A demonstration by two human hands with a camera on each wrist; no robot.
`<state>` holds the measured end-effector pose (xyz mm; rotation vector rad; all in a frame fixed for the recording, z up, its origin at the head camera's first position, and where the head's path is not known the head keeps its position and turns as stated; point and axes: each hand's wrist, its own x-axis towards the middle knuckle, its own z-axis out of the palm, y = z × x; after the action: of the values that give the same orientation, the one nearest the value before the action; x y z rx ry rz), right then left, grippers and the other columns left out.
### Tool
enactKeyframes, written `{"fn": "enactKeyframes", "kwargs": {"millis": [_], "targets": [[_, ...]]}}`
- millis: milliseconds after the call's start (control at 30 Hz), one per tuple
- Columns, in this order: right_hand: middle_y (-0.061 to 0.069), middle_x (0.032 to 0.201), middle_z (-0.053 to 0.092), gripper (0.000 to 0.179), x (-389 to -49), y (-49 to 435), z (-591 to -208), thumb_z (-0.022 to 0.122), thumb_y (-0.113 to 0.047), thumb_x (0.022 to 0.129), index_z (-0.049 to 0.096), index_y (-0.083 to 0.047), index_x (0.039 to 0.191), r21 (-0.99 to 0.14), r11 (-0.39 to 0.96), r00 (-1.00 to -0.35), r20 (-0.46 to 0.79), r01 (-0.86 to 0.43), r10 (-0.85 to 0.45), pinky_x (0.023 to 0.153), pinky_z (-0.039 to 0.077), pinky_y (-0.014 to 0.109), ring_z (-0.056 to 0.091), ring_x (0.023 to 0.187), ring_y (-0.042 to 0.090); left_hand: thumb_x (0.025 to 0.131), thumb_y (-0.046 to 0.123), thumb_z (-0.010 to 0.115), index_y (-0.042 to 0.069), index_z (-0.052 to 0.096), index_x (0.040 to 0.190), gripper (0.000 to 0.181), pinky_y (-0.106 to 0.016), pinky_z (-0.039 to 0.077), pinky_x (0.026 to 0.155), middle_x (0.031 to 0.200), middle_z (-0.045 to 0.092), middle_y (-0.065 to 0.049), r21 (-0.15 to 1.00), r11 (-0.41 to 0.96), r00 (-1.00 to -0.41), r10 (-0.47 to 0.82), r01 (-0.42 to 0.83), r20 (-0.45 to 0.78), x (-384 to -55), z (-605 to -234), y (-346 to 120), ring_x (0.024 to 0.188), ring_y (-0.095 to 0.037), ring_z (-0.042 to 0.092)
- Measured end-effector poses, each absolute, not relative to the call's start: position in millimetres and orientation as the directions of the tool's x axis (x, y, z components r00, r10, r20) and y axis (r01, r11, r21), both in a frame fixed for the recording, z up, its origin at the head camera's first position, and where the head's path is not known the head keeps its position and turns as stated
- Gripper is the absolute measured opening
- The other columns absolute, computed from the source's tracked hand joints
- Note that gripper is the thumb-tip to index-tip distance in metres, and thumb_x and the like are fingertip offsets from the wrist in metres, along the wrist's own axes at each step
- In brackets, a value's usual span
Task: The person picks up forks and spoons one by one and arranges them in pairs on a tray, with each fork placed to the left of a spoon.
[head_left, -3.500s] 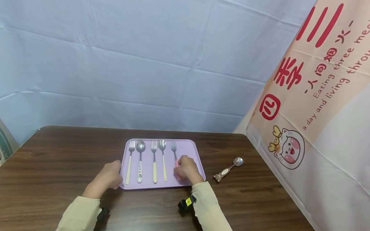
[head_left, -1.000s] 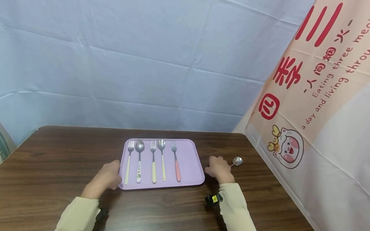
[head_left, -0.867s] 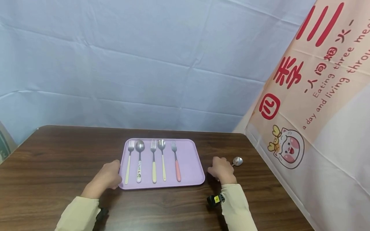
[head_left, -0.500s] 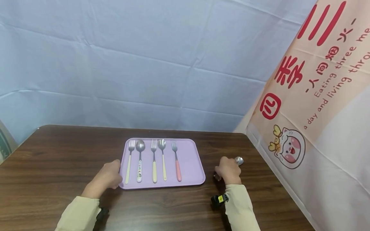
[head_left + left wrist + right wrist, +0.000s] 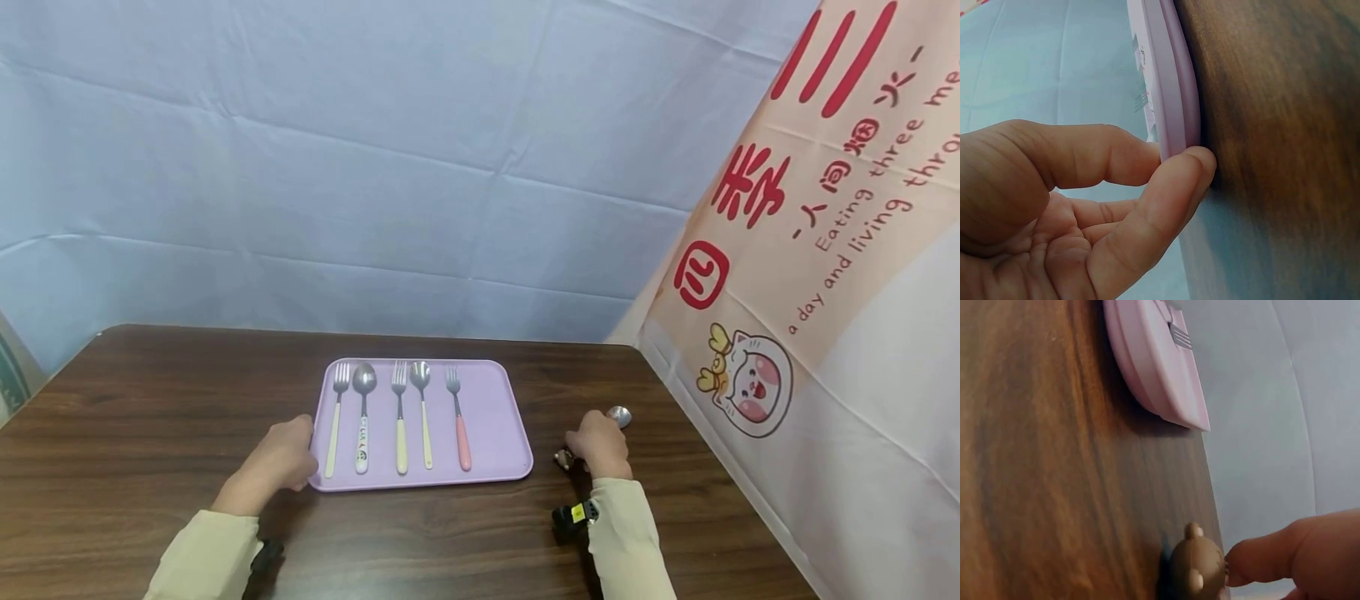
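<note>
A lilac tray (image 5: 491, 425) lies on the wooden table, its left edge pinched between the thumb and finger of my left hand (image 5: 279, 457). The left wrist view shows that grip on the tray's rim (image 5: 1169, 87) close up. To the right of the tray, my right hand (image 5: 602, 443) holds a spoon (image 5: 619, 416) by its brown handle. Only the bowl and the handle's end show past the hand. In the right wrist view, a fingertip sits right at the bear-shaped handle end (image 5: 1199, 565); the other fingers are mostly out of frame.
In a row on the tray lie a white-handled fork (image 5: 334, 425), a spoon with a patterned handle (image 5: 363, 433), a cream-handled fork (image 5: 401, 425), a slim spoon (image 5: 425, 425) and a pink-handled fork (image 5: 460, 425). A pale cloth (image 5: 337, 167) hangs behind the table (image 5: 187, 400).
My right hand has let go of the pink-handled fork, now lying on the tray, and moved right to the bear-handled spoon. My left hand stays on the tray's edge.
</note>
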<state>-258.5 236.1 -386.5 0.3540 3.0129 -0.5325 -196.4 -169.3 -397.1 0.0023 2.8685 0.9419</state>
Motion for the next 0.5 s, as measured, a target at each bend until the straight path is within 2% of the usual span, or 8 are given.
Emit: {"fn": "enactKeyframes", "kwargs": {"millis": [100, 300, 400, 500], "targets": [[0.019, 0.067, 0.056, 0.024, -259.5, 235.8, -389.0, 0.058, -0.013, 0.08, 0.058, 0.011, 0.083, -0.376, 0.892, -0.968, -0.092, 0.25, 0.233, 0.051, 0.048, 0.037, 0.057, 0.045, 0.021, 0.067, -0.01, 0.055, -0.012, 0.046, 0.091, 0.025, -0.029, 0.043, 0.044, 0.065, 0.048, -0.012, 0.591, 0.806, -0.992, 0.038, -0.04, -0.119, -196.1, -396.8, -169.6, 0.051, -0.02, 0.051], [0.02, 0.067, 0.059, 0.02, -260.5, 237.8, -392.7, 0.061, -0.011, 0.077, 0.059, 0.008, 0.076, -0.405, 0.88, -0.968, -0.062, 0.249, 0.245, 0.062, 0.051, 0.04, 0.057, 0.041, 0.018, 0.068, -0.011, 0.056, -0.013, 0.047, 0.094, 0.028, -0.029, 0.044, 0.045, 0.067, 0.049, -0.013, 0.588, 0.808, -0.991, 0.037, -0.047, -0.13, -196.1, -396.6, -169.4, 0.053, -0.021, 0.051], [0.024, 0.07, 0.059, 0.02, -260.1, 238.6, -393.3, 0.062, -0.011, 0.076, 0.059, 0.009, 0.078, -0.419, 0.87, -0.964, -0.066, 0.262, 0.258, 0.066, 0.05, 0.042, 0.057, 0.042, 0.018, 0.069, -0.011, 0.056, -0.013, 0.047, 0.095, 0.028, -0.029, 0.044, 0.045, 0.068, 0.049, -0.013, 0.585, 0.81, -0.99, 0.034, -0.052, -0.136, -196.1, -396.3, -169.2, 0.053, -0.021, 0.051], [0.028, 0.075, 0.058, 0.024, -259.9, 238.8, -393.2, 0.063, -0.011, 0.077, 0.057, 0.012, 0.085, -0.439, 0.853, -0.959, -0.088, 0.282, 0.271, 0.063, 0.05, 0.041, 0.058, 0.044, 0.019, 0.068, -0.011, 0.056, -0.012, 0.047, 0.094, 0.027, -0.029, 0.044, 0.045, 0.067, 0.049, -0.012, 0.585, 0.809, -0.991, 0.033, -0.051, -0.132, -195.9, -396.1, -169.3, 0.053, -0.021, 0.051]]}}
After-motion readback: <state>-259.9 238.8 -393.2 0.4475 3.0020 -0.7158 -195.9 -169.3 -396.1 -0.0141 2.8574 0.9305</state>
